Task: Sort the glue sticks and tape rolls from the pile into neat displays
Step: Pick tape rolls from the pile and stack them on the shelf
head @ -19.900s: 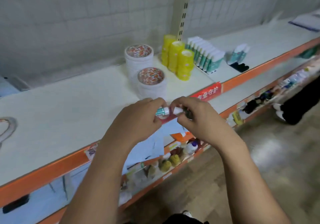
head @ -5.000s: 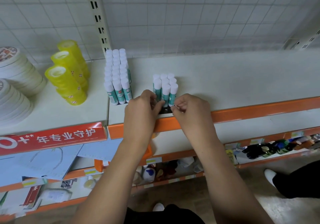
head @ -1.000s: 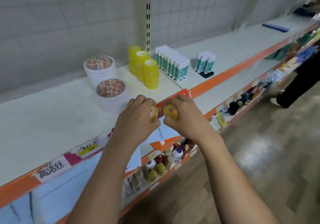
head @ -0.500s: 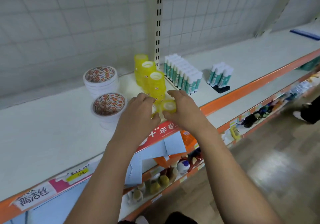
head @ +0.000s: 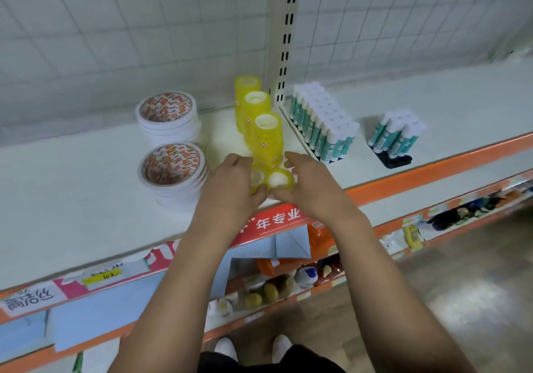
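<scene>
Left hand (head: 230,188) and right hand (head: 313,188) reach side by side over the front of the shelf (head: 86,199), backs up, thumbs nearly meeting. Both are closed on stock. The left hand's curled fingers wrap a small yellow roll (head: 256,177), which is largely hidden. The right hand pinches a second yellow roll (head: 281,180), which has its hole facing up. The two rolls touch each other, just in front of the nearest yellow column. Whether they rest on the shelf cannot be determined.

The shelf has a pale top and an orange front edge (head: 432,165). It is backed by a white wire grid panel (head: 144,26) with a slotted upright post (head: 284,35). A red sign (head: 274,219) with white characters is fixed to the edge beneath the hands.

Stock on the shelf, left to right:
- Two white tape stacks (head: 173,176), one behind the other.
- Three yellow tape columns (head: 268,141), in a line running front to back.
- A glue stick block (head: 323,124), white caps, upright in rows.
- Apart from it, a small glue stick cluster (head: 396,133), upright on a black tray (head: 395,160).

A lower shelf (head: 274,289) holds mixed goods, which are blurred. The floor (head: 461,300) is glossy. White shoes (head: 226,348) show at the bottom edge.
</scene>
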`<state>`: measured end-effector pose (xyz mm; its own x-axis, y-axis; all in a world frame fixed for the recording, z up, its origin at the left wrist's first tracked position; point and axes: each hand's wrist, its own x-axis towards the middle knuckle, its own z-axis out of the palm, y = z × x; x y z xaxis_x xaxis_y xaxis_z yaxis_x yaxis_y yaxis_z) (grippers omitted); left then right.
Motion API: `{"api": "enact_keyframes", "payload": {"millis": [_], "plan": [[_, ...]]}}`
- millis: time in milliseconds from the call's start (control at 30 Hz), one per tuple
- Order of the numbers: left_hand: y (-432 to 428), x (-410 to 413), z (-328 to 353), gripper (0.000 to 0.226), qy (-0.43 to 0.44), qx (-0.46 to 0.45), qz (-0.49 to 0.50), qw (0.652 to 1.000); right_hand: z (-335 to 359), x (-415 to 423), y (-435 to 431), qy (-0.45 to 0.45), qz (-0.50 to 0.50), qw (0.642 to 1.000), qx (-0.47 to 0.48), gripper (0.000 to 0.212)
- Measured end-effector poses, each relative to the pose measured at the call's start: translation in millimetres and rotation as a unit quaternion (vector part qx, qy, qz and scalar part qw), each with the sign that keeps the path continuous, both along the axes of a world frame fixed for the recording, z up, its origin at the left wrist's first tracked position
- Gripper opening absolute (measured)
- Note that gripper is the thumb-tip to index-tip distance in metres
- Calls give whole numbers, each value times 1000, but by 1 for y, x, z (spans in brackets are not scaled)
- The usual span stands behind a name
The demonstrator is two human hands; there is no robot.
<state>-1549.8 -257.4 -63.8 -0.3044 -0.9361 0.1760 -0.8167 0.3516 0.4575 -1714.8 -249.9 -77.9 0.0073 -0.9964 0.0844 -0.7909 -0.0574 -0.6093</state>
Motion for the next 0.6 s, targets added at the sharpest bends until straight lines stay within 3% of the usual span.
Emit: {"api": "enact_keyframes", "payload": {"millis": [200,400,600], "plan": [[5,-28,-9,56,54,9,45,998,4,-28,1,56,45,997,4,53],[8,-34,-14,64,65,47,88,993,4,-36,-1,42,77,996,11,52],[8,-34,-9,28,13,70,110,991,5,-33,-8,31,87,995,37,58]]}}
